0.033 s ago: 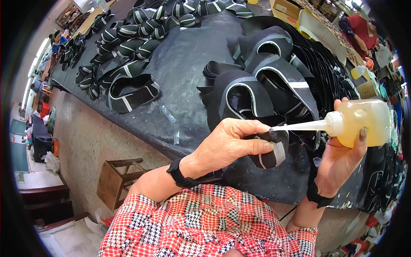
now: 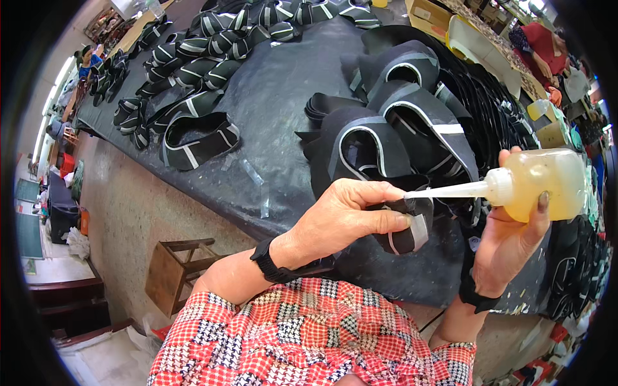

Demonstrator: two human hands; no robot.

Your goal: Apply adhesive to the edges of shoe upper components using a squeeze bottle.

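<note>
1. One black strap piece (image 2: 407, 226) with a pale stripe was folded, held above the dark table (image 2: 277, 109) edge.
2. Left hand (image 2: 344, 219) pinched it shut-fingered; right hand (image 2: 508, 241) gripped a yellowish squeeze bottle (image 2: 544, 183), nozzle tip at the piece.
3. Fingers hid most of the fold.

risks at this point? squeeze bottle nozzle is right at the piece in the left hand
1. The nozzle tip of the squeeze bottle sits right beside the left hand fingertips pinching the black piece; the yellowish liquid could land on the fingers.
2. The right hand holds the bottle sideways over the stacked black pieces; a drip might mark them.
3. The piece is held in the air, unsupported, so it could flex and the bead wander.
</note>
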